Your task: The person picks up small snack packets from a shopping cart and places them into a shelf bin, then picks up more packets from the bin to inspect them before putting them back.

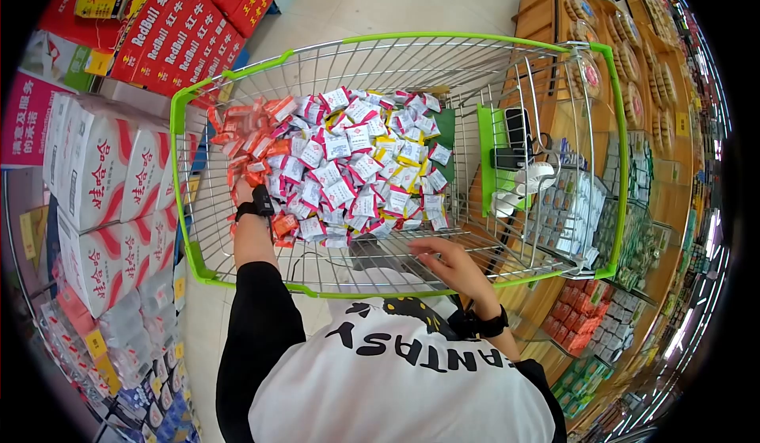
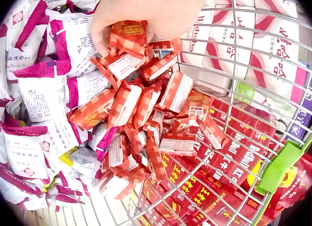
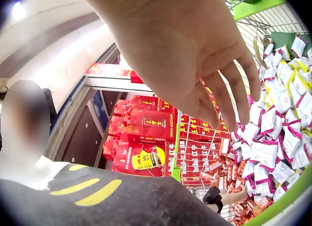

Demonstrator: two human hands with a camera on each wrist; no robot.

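Note:
A wire shopping cart with a green rim (image 1: 396, 38) holds a heap of small sweet packets: white-and-magenta ones (image 1: 356, 158) in the middle, orange-red ones (image 1: 253, 138) on the left. My left hand (image 1: 244, 193) reaches down into the orange-red pile. In the left wrist view its fingers (image 2: 146, 16) curl round a few orange-red packets (image 2: 127, 34). My right hand (image 1: 445, 258) hovers over the cart's near rim. Its fingers (image 3: 229, 89) are spread and straight, and it holds nothing.
Red RedBull cartons (image 1: 182, 31) and white cartons (image 1: 103, 174) are stacked to the left of the cart. Wooden shelves of goods (image 1: 602, 79) line the right. A phone (image 1: 516, 126) and white items lie in the cart's right compartment behind a green flap (image 1: 489, 158).

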